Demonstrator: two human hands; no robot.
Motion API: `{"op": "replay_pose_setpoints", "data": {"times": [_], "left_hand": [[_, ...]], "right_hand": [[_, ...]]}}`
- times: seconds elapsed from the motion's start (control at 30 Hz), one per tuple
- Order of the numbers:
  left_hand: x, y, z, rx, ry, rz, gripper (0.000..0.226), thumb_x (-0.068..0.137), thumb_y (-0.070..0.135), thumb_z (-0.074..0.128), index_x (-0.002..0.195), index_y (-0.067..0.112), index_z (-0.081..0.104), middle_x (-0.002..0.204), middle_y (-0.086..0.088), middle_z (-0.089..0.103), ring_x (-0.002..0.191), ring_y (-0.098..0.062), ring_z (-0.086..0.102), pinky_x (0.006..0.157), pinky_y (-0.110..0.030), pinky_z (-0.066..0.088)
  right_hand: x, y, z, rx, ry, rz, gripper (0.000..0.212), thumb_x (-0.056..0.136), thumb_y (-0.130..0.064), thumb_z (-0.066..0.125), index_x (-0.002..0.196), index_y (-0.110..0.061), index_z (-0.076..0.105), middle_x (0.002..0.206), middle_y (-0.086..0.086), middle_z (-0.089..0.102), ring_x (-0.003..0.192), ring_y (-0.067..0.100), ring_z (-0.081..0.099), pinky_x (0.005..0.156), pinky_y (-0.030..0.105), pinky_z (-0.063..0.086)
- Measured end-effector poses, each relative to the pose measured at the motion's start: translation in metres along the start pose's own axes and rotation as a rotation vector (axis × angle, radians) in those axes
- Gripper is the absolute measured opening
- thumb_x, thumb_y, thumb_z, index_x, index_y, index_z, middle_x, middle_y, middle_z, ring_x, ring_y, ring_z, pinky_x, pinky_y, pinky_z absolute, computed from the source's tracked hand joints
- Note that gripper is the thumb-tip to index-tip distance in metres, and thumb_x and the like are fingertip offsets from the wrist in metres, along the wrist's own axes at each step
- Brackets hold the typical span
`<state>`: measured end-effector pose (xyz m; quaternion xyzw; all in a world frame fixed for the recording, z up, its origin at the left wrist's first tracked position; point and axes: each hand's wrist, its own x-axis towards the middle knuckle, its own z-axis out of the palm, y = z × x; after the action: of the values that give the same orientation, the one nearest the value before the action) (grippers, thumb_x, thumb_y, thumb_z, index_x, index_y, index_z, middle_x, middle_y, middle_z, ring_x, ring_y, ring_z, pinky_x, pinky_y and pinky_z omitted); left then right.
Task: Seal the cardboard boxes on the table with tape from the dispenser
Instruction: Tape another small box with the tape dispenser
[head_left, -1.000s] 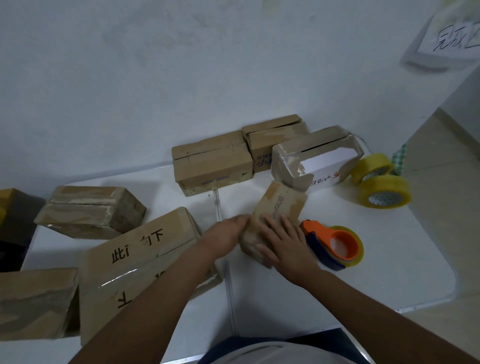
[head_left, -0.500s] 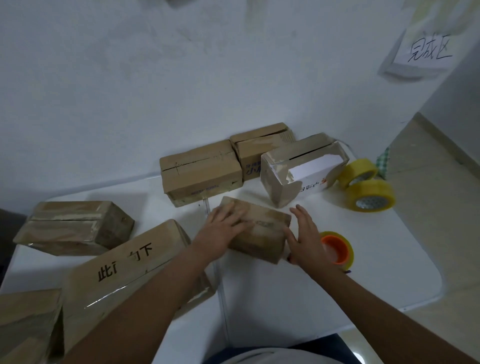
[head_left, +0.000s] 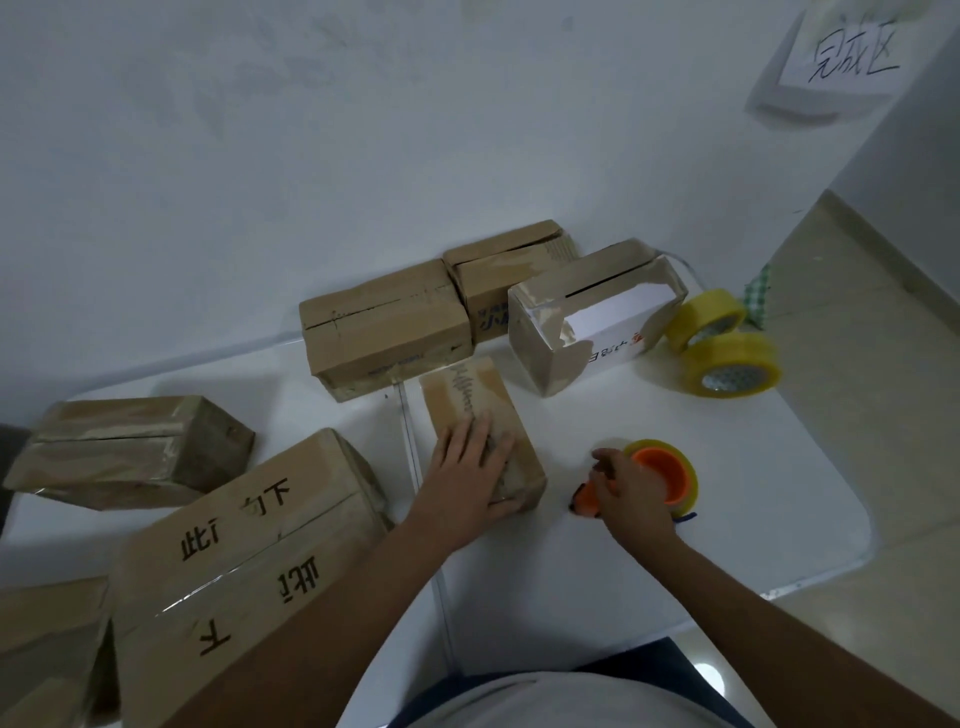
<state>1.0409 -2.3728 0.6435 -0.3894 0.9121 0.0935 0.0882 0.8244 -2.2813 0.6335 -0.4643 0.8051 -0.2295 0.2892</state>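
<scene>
Cardboard boxes: 7 in view, i.e. 6 brown ones (small one at centre (head_left: 480, 431), big one w/ black characters (head_left: 249, 551), one far left (head_left: 130, 449), one at bottom-left edge (head_left: 49, 644), 2 by the wall (head_left: 384, 325) (head_left: 506, 280)); 1 white-sided open box (head_left: 589, 317); tape dispenser (head_left: 657, 480): 1; spare yellow tape rolls: 2 (head_left: 706, 319) (head_left: 735, 366); hands: 2 (head_left: 470, 475) (head_left: 631, 493); paper sign (head_left: 852, 49) on wall: 1.

The white counter (head_left: 597, 561) carries several brown cardboard boxes (head_left: 384, 322), an orange tape dispenser (head_left: 660, 475) and two yellow tape rolls (head_left: 727, 353).
</scene>
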Motion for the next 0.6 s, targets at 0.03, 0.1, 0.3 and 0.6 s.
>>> {"op": "replay_pose_setpoints", "data": {"times": [0.03, 0.1, 0.3, 0.6], "left_hand": [[0.001, -0.003, 0.001, -0.011, 0.022, 0.018, 0.085, 0.091, 0.069, 0.035, 0.158, 0.022, 0.010, 0.165, -0.015, -0.003, 0.152, -0.036, -0.003, 0.120, -0.047, -0.003], [0.002, -0.007, 0.003, -0.032, 0.031, 0.042, 0.090, 0.084, 0.075, 0.023, 0.157, 0.024, 0.010, 0.165, -0.014, -0.001, 0.152, -0.036, -0.002, 0.121, -0.050, 0.001], [-0.003, -0.011, -0.001, -0.074, 0.007, 0.040, 0.094, 0.080, 0.077, 0.016, 0.158, 0.026, 0.009, 0.165, -0.008, -0.012, 0.151, -0.028, -0.014, 0.123, -0.049, 0.001], [-0.020, -0.020, 0.000, -0.206, -0.008, 0.048, 0.082, 0.092, 0.061, 0.043, 0.158, 0.033, 0.003, 0.164, 0.016, -0.011, 0.151, -0.012, -0.009, 0.124, -0.042, 0.015]], "right_hand": [[0.003, 0.016, -0.002, -0.103, 0.038, 0.022, 0.030, 0.094, -0.013, 0.054, 0.123, -0.007, 0.057, 0.111, 0.011, 0.062, 0.096, 0.025, 0.060, 0.083, 0.037, 0.050], [0.005, 0.041, -0.008, -0.286, 0.022, 0.050, 0.036, 0.089, -0.012, 0.060, 0.122, 0.000, 0.056, 0.113, 0.019, 0.059, 0.102, 0.036, 0.056, 0.084, 0.044, 0.047], [0.006, 0.051, -0.019, -0.286, -0.243, 0.080, 0.067, 0.085, -0.055, 0.063, 0.132, -0.014, 0.040, 0.120, 0.006, 0.056, 0.105, 0.024, 0.057, 0.083, 0.037, 0.049], [0.007, 0.026, -0.042, -0.549, -0.393, 0.025, 0.048, 0.101, -0.034, 0.042, 0.145, -0.015, 0.035, 0.145, 0.019, 0.046, 0.115, 0.030, 0.053, 0.088, 0.024, 0.049]]}}
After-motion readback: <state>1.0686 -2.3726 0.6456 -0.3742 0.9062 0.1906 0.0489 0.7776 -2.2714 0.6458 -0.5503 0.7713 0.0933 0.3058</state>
